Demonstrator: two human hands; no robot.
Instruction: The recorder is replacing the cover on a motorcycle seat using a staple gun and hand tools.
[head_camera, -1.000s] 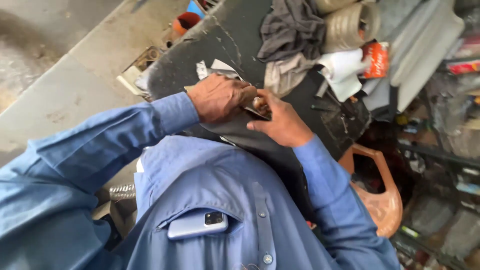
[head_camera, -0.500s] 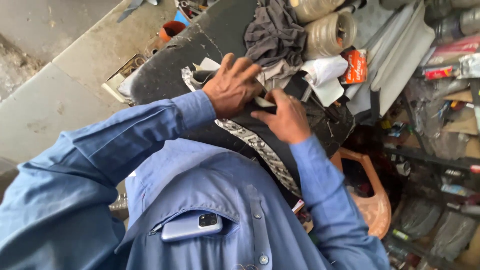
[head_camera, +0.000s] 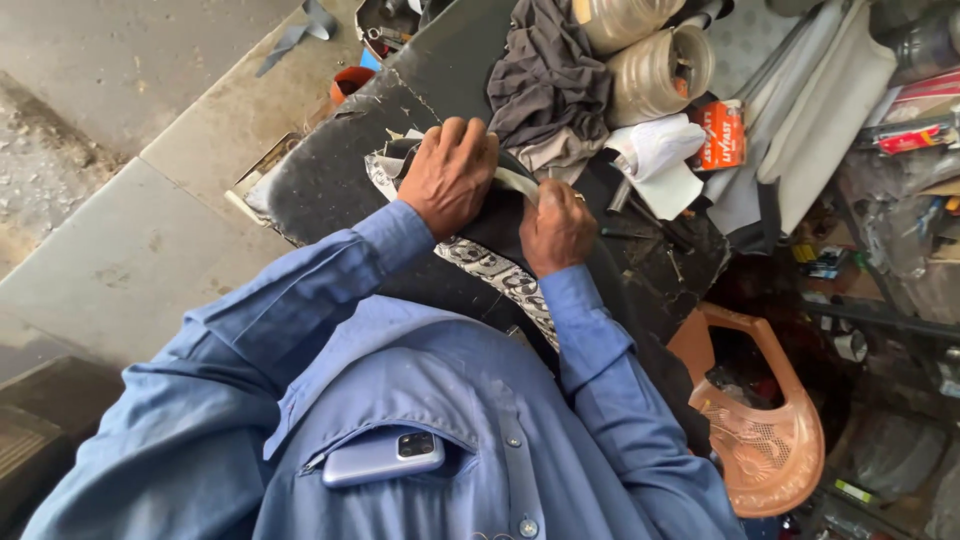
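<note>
Left hand (head_camera: 450, 172) lies flat, fingers spread, pressing a black patterned strap (head_camera: 490, 262) onto the dark table (head_camera: 320, 180); right hand (head_camera: 556, 226) clamped on the strap's pale end just beside it; grey cloth (head_camera: 548, 75), orange box (head_camera: 722, 134) behind

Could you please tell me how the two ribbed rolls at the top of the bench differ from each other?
The lower ribbed roll shows whole and turns its open end toward the camera, so its hollow core is visible. The upper ribbed roll is cut off by the picture's top edge and shows only its side, no opening. Both are pale, translucent-looking, ridged around, and lie side by side next to the grey cloth.
</note>
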